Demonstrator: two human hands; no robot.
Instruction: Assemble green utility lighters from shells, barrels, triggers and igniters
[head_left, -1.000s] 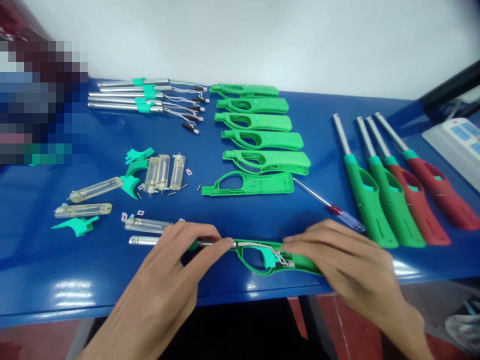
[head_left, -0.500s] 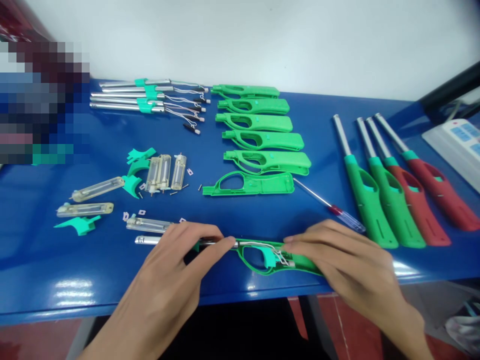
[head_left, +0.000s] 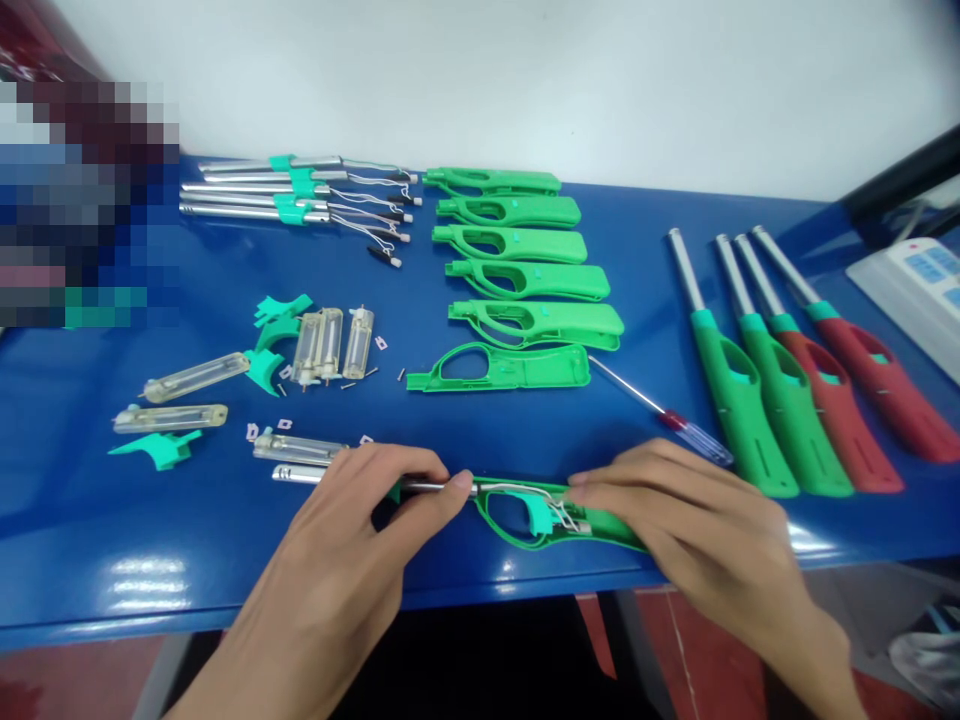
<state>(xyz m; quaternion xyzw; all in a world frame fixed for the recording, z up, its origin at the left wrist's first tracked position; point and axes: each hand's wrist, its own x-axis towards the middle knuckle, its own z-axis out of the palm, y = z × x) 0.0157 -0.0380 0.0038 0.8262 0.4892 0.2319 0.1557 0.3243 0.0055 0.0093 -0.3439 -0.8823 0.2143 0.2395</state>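
Note:
A half-built green lighter (head_left: 525, 515) lies near the front edge of the blue table (head_left: 525, 420), its shell open with a teal trigger and white wires showing. Its metal tube (head_left: 296, 475) sticks out to the left. My left hand (head_left: 352, 545) pinches the tube where it meets the shell, fingers closed around it. My right hand (head_left: 682, 510) presses down on the handle end of the green shell, fingertips at the wires.
Behind lie an open green shell half (head_left: 502, 368), several closed green shells (head_left: 517, 245), metal tubes with wires (head_left: 292, 195), clear fuel tanks (head_left: 330, 345), teal triggers and small screws. A screwdriver (head_left: 660, 412) and several finished lighters (head_left: 780, 380) lie at right, a power strip (head_left: 919, 290) beyond.
The metal tube has slid slightly right into the shell under my left hand. My right hand has stayed put.

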